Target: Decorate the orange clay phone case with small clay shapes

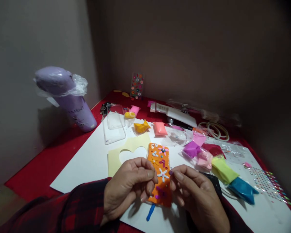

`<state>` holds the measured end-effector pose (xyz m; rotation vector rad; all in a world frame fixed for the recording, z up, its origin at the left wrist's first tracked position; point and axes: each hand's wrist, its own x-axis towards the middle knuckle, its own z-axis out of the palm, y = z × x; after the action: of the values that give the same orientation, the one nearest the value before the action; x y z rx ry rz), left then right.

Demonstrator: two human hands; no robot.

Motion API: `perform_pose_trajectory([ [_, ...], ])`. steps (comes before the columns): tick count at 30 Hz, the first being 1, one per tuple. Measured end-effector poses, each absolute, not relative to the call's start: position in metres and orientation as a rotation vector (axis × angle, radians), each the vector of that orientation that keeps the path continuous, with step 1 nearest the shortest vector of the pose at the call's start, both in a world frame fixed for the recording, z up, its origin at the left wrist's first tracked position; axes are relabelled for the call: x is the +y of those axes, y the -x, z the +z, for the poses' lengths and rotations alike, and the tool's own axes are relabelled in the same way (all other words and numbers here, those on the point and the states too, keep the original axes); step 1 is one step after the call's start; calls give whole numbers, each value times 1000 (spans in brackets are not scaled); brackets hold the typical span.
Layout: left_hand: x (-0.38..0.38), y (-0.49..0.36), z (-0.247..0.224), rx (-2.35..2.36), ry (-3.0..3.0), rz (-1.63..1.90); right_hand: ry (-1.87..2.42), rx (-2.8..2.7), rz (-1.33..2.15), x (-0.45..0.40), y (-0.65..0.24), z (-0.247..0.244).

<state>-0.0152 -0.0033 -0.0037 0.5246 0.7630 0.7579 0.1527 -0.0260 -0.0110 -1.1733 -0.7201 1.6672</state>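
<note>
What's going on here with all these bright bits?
A person has both bare hands over an orange case decorated with small flowers. The right hand pinches a tiny purple piece. The left hand is at the case's left side, thumb and fingers close together; whether it holds anything, I can't tell. The case lies on a white sheet, a blue stick near its lower end and coloured packets farther off.
</note>
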Motion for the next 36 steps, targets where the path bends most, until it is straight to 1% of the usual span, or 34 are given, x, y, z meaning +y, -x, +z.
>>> perform_pose_trajectory([
  [7,-5,16,-6,751,-499,713,1069,-696,1796,-29,-150,-12],
  [14,-7,16,-4,783,-574,719,1162,-787,1766,-29,-153,-15],
  [20,-8,15,-7,888,-776,701,1236,-865,1748,-32,-151,-16],
  [32,-6,17,-9,964,-847,716,1311,-829,1742,-32,-149,-12],
  [36,-5,18,-5,1003,-963,726,1312,-809,1740,-33,-148,-13],
])
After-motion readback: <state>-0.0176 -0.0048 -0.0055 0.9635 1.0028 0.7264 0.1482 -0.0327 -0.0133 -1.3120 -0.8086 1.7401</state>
